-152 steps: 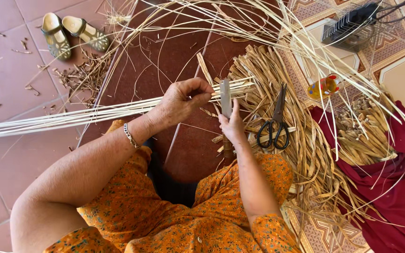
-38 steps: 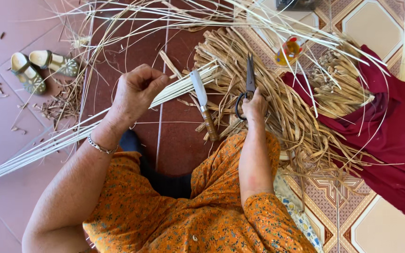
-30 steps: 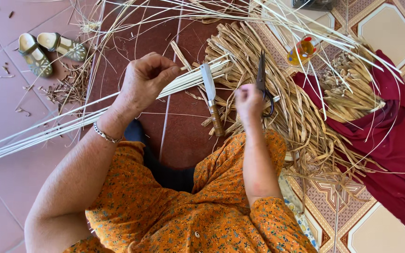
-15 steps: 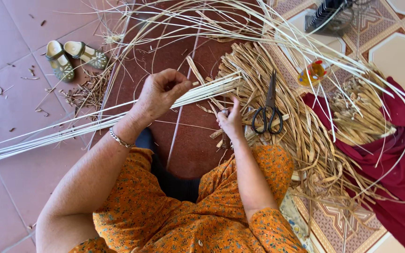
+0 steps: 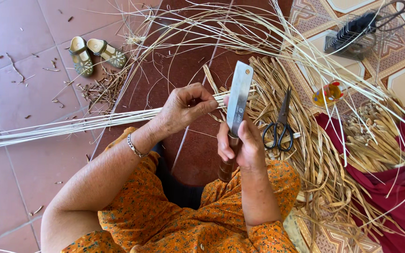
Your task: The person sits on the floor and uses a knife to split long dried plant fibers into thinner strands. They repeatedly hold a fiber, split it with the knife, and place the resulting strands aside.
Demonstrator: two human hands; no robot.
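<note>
1. Left of the knife [image 5: 238, 96]: left hand [image 5: 183, 108] clenched around a bundle of pale reed strips [image 5: 71, 126]
2. Gripping the knife's wooden handle, blade upright: right hand [image 5: 238, 146]
3. Just right of the knife: black scissors [image 5: 278, 126] lying on dry straw [image 5: 324, 154]

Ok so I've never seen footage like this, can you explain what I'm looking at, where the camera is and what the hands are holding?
There is no machine here: a person is working with bare hands. The one picture comes from a camera worn on their head, looking down over their lap.

The left hand pinches a bundle of long pale strips that stretches off to the left. The right hand grips the wooden handle of a flat-bladed knife, blade pointing up.

On the tiled floor lie scissors on a heap of dry straw-like strips, a dark red cloth, a pair of sandals and a wire basket.
</note>
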